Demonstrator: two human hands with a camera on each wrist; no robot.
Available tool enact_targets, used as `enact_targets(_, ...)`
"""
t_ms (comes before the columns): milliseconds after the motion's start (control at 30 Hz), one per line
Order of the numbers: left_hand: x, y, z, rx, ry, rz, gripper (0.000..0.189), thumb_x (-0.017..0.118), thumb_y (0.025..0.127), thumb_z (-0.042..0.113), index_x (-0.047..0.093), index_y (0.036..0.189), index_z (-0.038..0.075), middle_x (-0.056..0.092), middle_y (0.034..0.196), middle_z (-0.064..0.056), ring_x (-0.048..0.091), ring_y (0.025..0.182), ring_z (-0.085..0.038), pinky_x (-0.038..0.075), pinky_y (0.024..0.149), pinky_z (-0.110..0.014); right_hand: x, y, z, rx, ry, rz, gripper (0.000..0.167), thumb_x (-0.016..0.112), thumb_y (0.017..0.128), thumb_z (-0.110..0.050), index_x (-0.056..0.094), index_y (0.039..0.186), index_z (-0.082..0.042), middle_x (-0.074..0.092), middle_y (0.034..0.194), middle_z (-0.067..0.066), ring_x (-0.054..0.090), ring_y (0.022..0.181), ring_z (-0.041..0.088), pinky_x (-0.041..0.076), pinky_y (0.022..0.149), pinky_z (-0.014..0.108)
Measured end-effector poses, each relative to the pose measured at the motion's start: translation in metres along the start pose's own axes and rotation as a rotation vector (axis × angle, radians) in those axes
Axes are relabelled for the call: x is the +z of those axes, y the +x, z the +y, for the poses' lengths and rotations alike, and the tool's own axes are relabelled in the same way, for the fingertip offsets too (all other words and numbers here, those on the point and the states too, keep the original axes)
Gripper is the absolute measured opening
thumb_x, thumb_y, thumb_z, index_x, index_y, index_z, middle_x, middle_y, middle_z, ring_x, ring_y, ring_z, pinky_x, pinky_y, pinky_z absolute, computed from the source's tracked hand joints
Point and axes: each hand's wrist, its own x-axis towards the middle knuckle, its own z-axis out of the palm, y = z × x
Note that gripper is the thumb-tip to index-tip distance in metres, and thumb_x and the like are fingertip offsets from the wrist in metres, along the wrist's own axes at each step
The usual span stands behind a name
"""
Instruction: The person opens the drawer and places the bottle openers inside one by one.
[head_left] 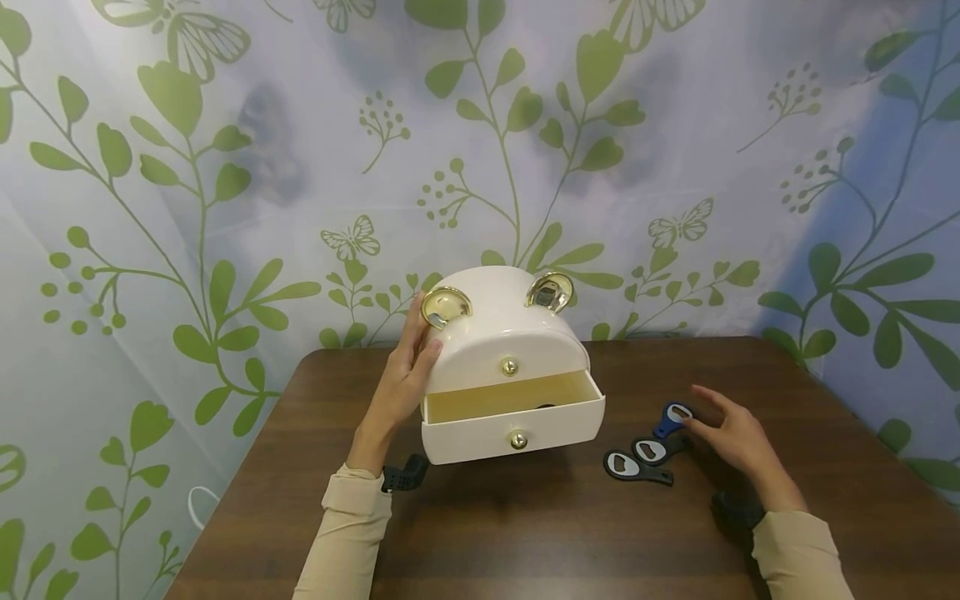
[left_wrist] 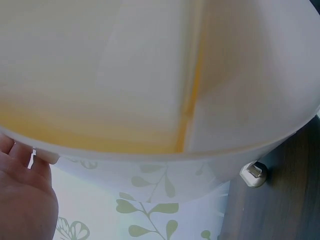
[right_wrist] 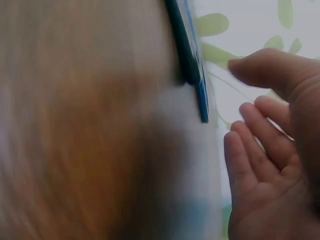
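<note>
A white mini drawer box (head_left: 480, 321) with gold-rimmed ears and round gold knobs is tilted on the table. Its lower drawer (head_left: 517, 433) stands pulled out, with a small part of something dark showing inside. My left hand (head_left: 405, 362) grips the box's left side, thumb toward the front; in the left wrist view the box's pale underside fills most of the picture. Beside a blue bottle opener (head_left: 673, 419) is my right hand (head_left: 738, 437), its fingers spread and apart with nothing between them. Two black bottle openers, one nearer (head_left: 637, 468) and one farther (head_left: 651, 451), lie close by.
The brown wooden table (head_left: 517, 533) ends at the back against a hanging cloth (head_left: 300, 167) printed with green leaves and butterflies. Dark bands sit on both wrists. A white loop (head_left: 201, 507) shows past the table's left edge.
</note>
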Motion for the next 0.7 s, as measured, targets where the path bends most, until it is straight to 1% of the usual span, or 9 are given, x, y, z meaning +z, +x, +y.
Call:
enact_targets(167,-0.0004,-0.0001,0.0005,-0.004,0.004,-0.001,0.073,0.043,0.111,0.014,0.003,0.167,0.037,0.034,0.166,-0.009,0.035,0.150,-0.021,0.033,0.111,-0.015,0.0059,-0.0002,0.0050,0.008,0.049,-0.033,0.072,0.070,0.101,-0.028,0.038,0.153,0.009,0.044,0.148,0.038,0.053,0.127,0.057,0.049,0.096,0.062)
enact_targets(267,-0.0007,-0.0002,0.0010,-0.002,0.001,-0.001,0.072,0.044,0.111,0.014,0.003,0.167,0.035,0.033,0.166,-0.008,0.035,0.151,-0.021,0.033,0.111,-0.015,0.0078,0.0004,0.0066,0.009,0.062,-0.060,0.073,0.069,0.101,-0.029,0.037,0.153,0.011,0.043,0.149,0.039,0.052,0.127,0.058,0.051,0.095,0.058)
enact_targets(367,-0.0009,-0.0002,0.0013,0.000,-0.001,-0.002,0.072,0.044,0.111,0.014,0.003,0.167,0.035,0.033,0.166,-0.007,0.034,0.151,-0.020,0.034,0.111,-0.016,0.0097,0.0010,0.0071,0.005,0.074,-0.072,0.074,0.069,0.101,-0.027,0.035,0.153,0.012,0.042,0.149,0.040,0.052,0.128,0.057,0.050,0.098,0.056)
enact_targets(500,-0.0011,0.0002,0.0017,0.004,0.003,-0.001,0.072,0.044,0.111,0.014,0.003,0.167,0.035,0.035,0.165,-0.006,0.037,0.149,-0.020,0.035,0.110,-0.016,0.0109,0.0010,0.0069,0.002,0.072,-0.070,0.074,0.069,0.101,-0.026,0.034,0.154,0.013,0.041,0.149,0.040,0.052,0.128,0.057,0.047,0.100,0.057)
enact_targets(700,-0.0010,0.0000,-0.0001,0.007,0.006,0.001,0.071,0.044,0.111,0.014,0.003,0.168,0.028,0.035,0.165,-0.006,0.035,0.150,-0.019,0.033,0.111,-0.016,0.0105,-0.0001,0.0070,0.008,0.046,-0.086,0.074,0.068,0.102,-0.029,0.035,0.154,0.012,0.041,0.149,0.040,0.052,0.127,0.058,0.047,0.100,0.061)
